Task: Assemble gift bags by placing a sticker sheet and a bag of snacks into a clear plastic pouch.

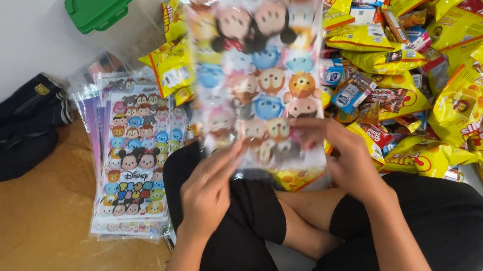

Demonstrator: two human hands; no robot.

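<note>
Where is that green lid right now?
In the head view, the green lid sits at upper left by the white wall, beyond the black bag.

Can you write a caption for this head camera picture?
Both hands hold a cartoon-printed bag beside a snack pile.

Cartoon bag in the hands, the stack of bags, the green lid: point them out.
cartoon bag (pixel 254 59), head view, middle of its printed face
stack of bags (pixel 135 163), head view, top bag's front
green lid (pixel 99 1), head view, lid's top
</note>
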